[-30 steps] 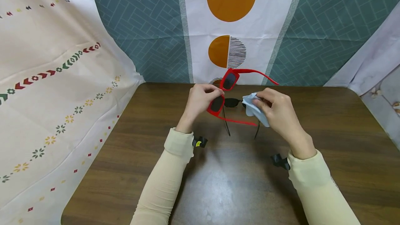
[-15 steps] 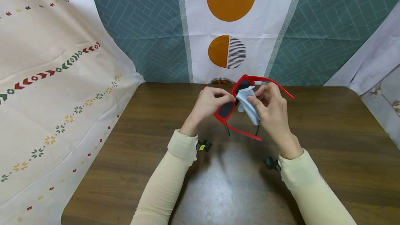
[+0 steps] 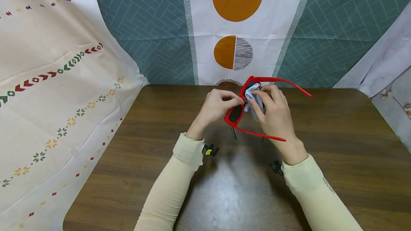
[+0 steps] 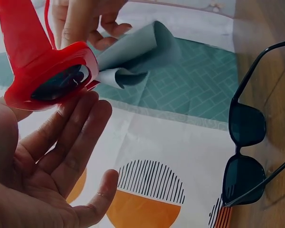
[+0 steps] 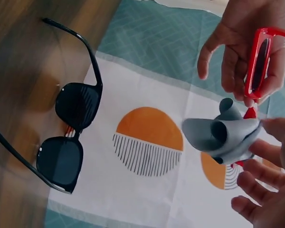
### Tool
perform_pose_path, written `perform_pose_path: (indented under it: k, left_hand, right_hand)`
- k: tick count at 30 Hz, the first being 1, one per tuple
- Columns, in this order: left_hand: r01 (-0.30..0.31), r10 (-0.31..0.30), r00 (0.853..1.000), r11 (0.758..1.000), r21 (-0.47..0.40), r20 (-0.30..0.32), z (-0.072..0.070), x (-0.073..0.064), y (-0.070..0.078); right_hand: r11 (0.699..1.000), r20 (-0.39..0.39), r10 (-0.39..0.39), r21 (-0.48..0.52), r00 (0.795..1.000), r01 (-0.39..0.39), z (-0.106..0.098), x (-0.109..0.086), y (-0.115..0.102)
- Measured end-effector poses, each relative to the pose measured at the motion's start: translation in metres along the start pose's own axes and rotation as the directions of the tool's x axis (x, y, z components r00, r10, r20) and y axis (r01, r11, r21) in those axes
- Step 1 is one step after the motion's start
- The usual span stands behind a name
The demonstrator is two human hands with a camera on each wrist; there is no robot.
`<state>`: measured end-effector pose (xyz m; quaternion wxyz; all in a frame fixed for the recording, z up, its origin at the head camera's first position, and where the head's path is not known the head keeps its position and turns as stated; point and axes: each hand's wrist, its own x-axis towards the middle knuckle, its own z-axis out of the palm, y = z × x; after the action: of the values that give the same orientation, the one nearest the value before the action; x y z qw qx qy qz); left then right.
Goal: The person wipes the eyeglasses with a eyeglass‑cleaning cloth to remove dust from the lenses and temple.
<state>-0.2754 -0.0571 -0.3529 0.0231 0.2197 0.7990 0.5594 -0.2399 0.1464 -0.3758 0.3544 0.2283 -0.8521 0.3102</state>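
Red-framed sunglasses (image 3: pixel 236 114) with dark lenses are up in the air, temples spread toward the right. My left hand (image 3: pixel 216 108) pinches them at the bridge between thumb and index finger. A light blue cleaning cloth (image 3: pixel 252 97) is pinched by my right hand (image 3: pixel 274 115) against the far lens of the red pair, hiding most of that lens. In the right wrist view the cloth (image 5: pixel 228 135) bunches into loose folds. Black sunglasses (image 5: pixel 69 128) stand on the table behind, temples open; in the head view they are mostly covered by the hands and red frame.
The brown wooden table (image 3: pixel 144 159) runs back to a patterned cloth backdrop (image 3: pixel 154 27). A cream embroidered cloth (image 3: pixel 64 117) hangs at the left, a white curtain (image 3: pixel 385 67) at the right. Dark wrist camera mounts (image 3: pixel 210 150) sit at both cuffs.
The red sunglasses have moved right and turned slightly. My right hand has brought the cloth left, from apart to against the far lens. The black sunglasses have stayed put.
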Motion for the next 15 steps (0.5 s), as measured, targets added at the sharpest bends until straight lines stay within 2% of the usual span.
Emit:
perform_pose_path:
  k: [5,11,15]
  left_hand:
    - [-0.003,0.003,1.000,1.000,0.001,0.005,-0.0009,0.0002,0.0006]
    - [-0.004,0.004,1.000,1.000,0.009,0.028,0.0009,0.0010,0.0010]
    - [-0.005,0.003,0.999,0.999,0.039,0.040,0.0026,0.0012,0.0014]
  right_hand:
    - [0.996,-0.020,-0.053,-0.070,0.998,0.052,0.0015,-0.0002,-0.0012]
    - [0.994,-0.103,-0.086,-0.083,0.991,0.078,0.0031,-0.0007,-0.0003]
    - [0.993,-0.131,-0.092,-0.093,0.987,0.080,0.0042,-0.0014,-0.0005]
